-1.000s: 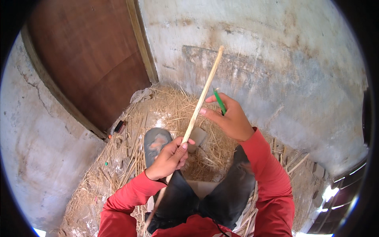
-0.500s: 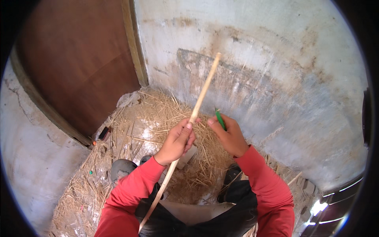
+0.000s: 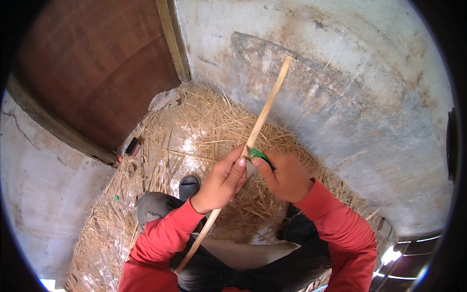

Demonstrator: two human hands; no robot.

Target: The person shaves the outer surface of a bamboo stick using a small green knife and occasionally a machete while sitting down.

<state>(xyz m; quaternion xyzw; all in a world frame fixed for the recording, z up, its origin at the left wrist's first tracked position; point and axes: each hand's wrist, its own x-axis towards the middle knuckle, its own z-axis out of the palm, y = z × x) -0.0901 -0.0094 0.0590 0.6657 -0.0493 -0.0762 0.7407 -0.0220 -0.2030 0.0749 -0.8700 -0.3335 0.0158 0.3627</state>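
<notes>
A long, pale wooden stick (image 3: 271,100) runs slantwise from between my thighs up toward the wall. My left hand (image 3: 219,182) is wrapped around it near its middle, thumb lying along the wood. Close beside it, my right hand (image 3: 288,179) grips a small green-handled knife (image 3: 260,155). The knife's dark tip meets the stick just above my left thumb. Most of the handle is hidden inside my right fingers. The stick's lower end passes by my left sleeve.
Straw-like wood shavings (image 3: 209,112) cover the floor around my feet. A stained wall (image 3: 350,97) rises ahead and to the right; a brown door (image 3: 97,73) stands at the left. A dark and reddish object (image 3: 132,147) lies near the door frame.
My right hand has brought the knife leftward onto the stick, where before it was held apart. The stick's upper end has shifted right, and the view has tipped downward.
</notes>
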